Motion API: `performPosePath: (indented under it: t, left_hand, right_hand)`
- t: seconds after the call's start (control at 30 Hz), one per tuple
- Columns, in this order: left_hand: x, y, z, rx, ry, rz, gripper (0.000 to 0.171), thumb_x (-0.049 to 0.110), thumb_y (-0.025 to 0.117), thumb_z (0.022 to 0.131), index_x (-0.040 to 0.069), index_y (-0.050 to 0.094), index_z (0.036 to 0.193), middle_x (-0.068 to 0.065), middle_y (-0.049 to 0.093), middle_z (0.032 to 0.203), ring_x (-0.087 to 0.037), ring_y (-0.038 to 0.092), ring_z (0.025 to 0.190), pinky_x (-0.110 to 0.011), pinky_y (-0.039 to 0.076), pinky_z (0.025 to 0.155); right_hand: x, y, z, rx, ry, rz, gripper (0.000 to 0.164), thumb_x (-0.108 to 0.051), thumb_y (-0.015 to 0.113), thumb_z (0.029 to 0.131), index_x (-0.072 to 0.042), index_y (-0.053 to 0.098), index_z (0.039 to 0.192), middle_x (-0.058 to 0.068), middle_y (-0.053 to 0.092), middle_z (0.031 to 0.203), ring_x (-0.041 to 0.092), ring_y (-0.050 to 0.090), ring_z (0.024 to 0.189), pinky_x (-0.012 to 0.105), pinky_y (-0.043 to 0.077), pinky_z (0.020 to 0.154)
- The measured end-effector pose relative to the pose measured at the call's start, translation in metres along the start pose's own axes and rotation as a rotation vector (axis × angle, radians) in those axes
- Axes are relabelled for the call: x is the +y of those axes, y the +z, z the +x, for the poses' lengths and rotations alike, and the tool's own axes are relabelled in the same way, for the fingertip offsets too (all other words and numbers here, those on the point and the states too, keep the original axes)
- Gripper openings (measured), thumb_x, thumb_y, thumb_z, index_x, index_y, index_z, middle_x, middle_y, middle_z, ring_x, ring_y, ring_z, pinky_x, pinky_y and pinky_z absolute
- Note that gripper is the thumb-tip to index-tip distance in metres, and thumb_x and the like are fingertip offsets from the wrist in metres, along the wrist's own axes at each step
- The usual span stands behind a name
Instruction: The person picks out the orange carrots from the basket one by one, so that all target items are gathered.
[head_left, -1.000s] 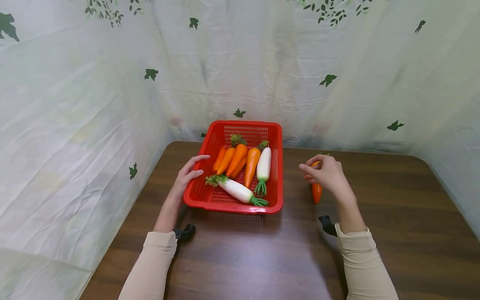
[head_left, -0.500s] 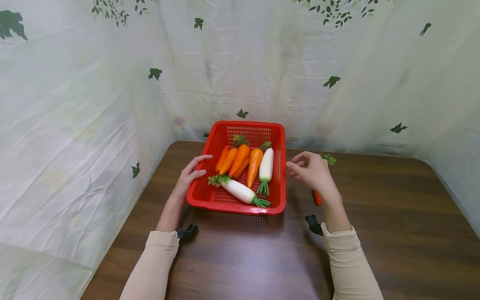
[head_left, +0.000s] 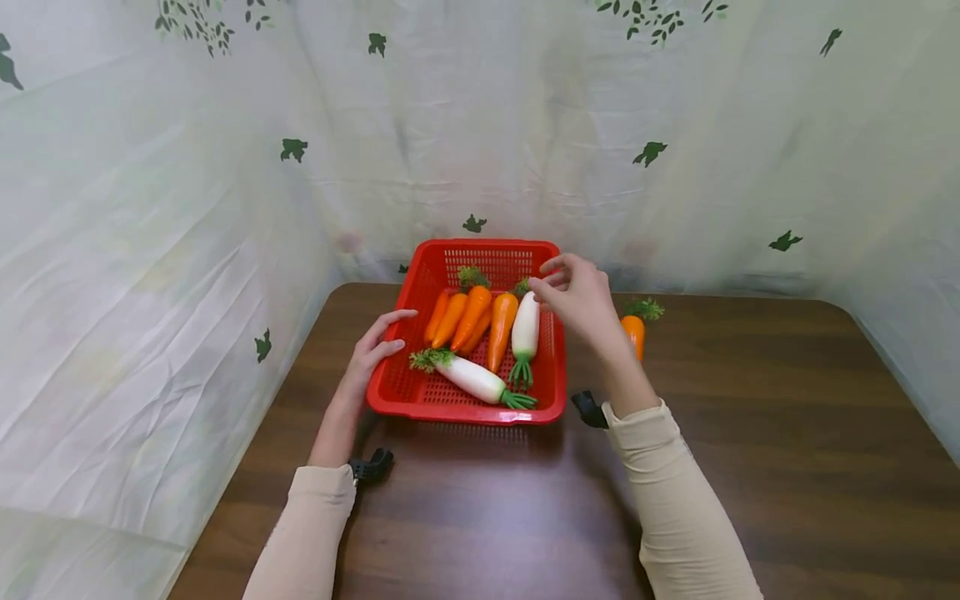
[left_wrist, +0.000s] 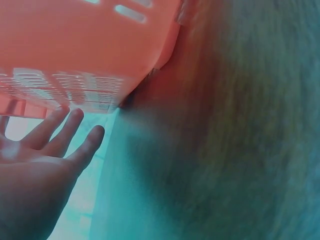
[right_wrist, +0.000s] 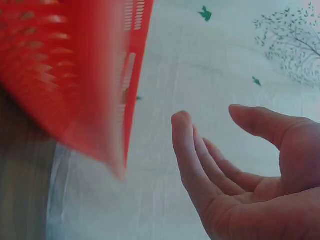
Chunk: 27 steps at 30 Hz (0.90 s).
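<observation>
A red slotted basket (head_left: 551,400) stands at the back of a dark wooden table (head_left: 750,433). It holds several orange carrots (head_left: 471,317) and two white radishes (head_left: 471,377), one of them upright (head_left: 525,327). My left hand (head_left: 372,348) rests with straight fingers against the basket's left wall (left_wrist: 75,55). My right hand (head_left: 573,292) hovers empty over the basket's right rim, fingers relaxed and open (right_wrist: 235,165). One more orange carrot (head_left: 634,332) lies on the table just right of the basket, behind my right wrist.
A leaf-printed white cloth (head_left: 187,208) hangs close around the table on the left, back and right. The table's left edge runs near my left forearm. Bare wood lies in front of the basket and to the right.
My right hand let go of the carrot on the table and moved left and up, over the basket's right rim. The left hand stayed on the basket.
</observation>
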<state>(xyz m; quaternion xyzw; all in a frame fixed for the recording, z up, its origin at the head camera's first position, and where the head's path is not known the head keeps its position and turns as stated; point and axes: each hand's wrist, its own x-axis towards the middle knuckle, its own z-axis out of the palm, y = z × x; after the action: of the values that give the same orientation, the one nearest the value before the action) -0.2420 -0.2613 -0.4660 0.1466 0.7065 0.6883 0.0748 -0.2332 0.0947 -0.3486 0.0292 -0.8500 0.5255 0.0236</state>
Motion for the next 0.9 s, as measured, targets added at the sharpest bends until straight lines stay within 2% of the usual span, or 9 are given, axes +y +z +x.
performPosePath:
  t: [0.17,0.37,0.53,0.57,0.67,0.73,0.8,0.87,0.9]
  left_hand:
    - [-0.002,-0.003,-0.002,-0.003,0.013,-0.004,0.047,0.015,0.046,0.109,0.016,0.046,0.156,-0.016,0.039,0.162,-0.037,0.047,0.139,-0.027,0.057,0.099]
    - [0.0,0.0,-0.001,-0.009,0.013,-0.019,0.047,0.013,0.046,0.108,0.017,0.046,0.155,-0.015,0.039,0.161,-0.04,0.046,0.139,-0.029,0.059,0.098]
    - [0.0,0.002,-0.002,-0.006,0.011,-0.036,0.047,0.012,0.046,0.107,0.017,0.046,0.154,-0.015,0.039,0.161,-0.044,0.046,0.14,-0.029,0.06,0.096]
    - [-0.001,0.002,-0.002,-0.005,0.013,-0.04,0.047,0.012,0.045,0.107,0.017,0.047,0.154,-0.015,0.039,0.162,-0.045,0.046,0.14,-0.029,0.06,0.096]
    - [-0.001,0.002,-0.002,-0.004,0.018,-0.044,0.047,0.011,0.046,0.107,0.016,0.047,0.154,-0.016,0.039,0.161,-0.046,0.045,0.14,-0.03,0.06,0.096]
    - [0.0,0.002,-0.002,-0.005,0.021,-0.045,0.047,0.011,0.046,0.107,0.016,0.047,0.154,-0.017,0.039,0.161,-0.047,0.046,0.14,-0.03,0.06,0.096]
    - [0.0,0.001,-0.001,-0.006,0.023,-0.044,0.047,0.011,0.046,0.107,0.016,0.047,0.154,-0.018,0.039,0.161,-0.047,0.046,0.139,-0.03,0.06,0.095]
    - [0.0,0.001,-0.001,-0.007,0.024,-0.044,0.047,0.011,0.046,0.107,0.016,0.047,0.153,-0.019,0.038,0.162,-0.047,0.047,0.139,-0.03,0.06,0.095]
    - [0.0,0.001,-0.001,-0.009,0.024,-0.045,0.047,0.011,0.046,0.107,0.016,0.047,0.154,-0.02,0.038,0.162,-0.046,0.047,0.139,-0.03,0.06,0.095]
  right_hand:
    - [-0.017,0.016,0.023,-0.11,0.075,0.083,0.048,-0.025,0.073,0.1,0.004,0.057,0.135,0.021,0.073,0.116,0.034,0.078,0.099,0.039,0.065,0.083]
    - [-0.025,0.041,0.042,-0.31,0.221,0.16,0.063,-0.026,0.072,0.101,0.005,0.041,0.147,0.023,0.057,0.141,0.04,0.067,0.124,0.044,0.06,0.098]
    - [-0.023,0.058,0.047,-0.294,0.303,0.267,0.06,-0.022,0.072,0.101,0.006,0.038,0.143,0.024,0.044,0.149,0.043,0.06,0.13,0.053,0.053,0.108]
    - [-0.022,0.061,0.047,-0.282,0.317,0.292,0.053,-0.021,0.072,0.101,0.006,0.042,0.136,0.024,0.044,0.148,0.043,0.059,0.13,0.054,0.052,0.109]
    - [-0.019,0.067,0.048,-0.257,0.344,0.34,0.029,-0.02,0.072,0.1,0.0,0.052,0.097,0.02,0.055,0.122,0.047,0.056,0.131,0.057,0.051,0.11]
    - [-0.017,0.072,0.048,-0.257,0.362,0.345,0.042,-0.02,0.072,0.1,-0.009,0.041,0.074,0.014,0.054,0.099,0.046,0.056,0.125,0.058,0.05,0.111]
    - [-0.016,0.076,0.049,-0.265,0.367,0.305,0.054,-0.022,0.072,0.1,-0.015,0.031,0.066,0.005,0.043,0.078,0.04,0.059,0.106,0.057,0.05,0.111]
    - [-0.016,0.082,0.048,-0.272,0.368,0.239,0.054,-0.023,0.072,0.1,-0.016,0.03,0.068,0.0,0.031,0.07,0.028,0.051,0.082,0.054,0.052,0.106]
    - [-0.016,0.085,0.048,-0.273,0.366,0.202,0.051,-0.024,0.072,0.1,-0.016,0.031,0.07,0.0,0.031,0.07,0.024,0.045,0.077,0.053,0.052,0.104]
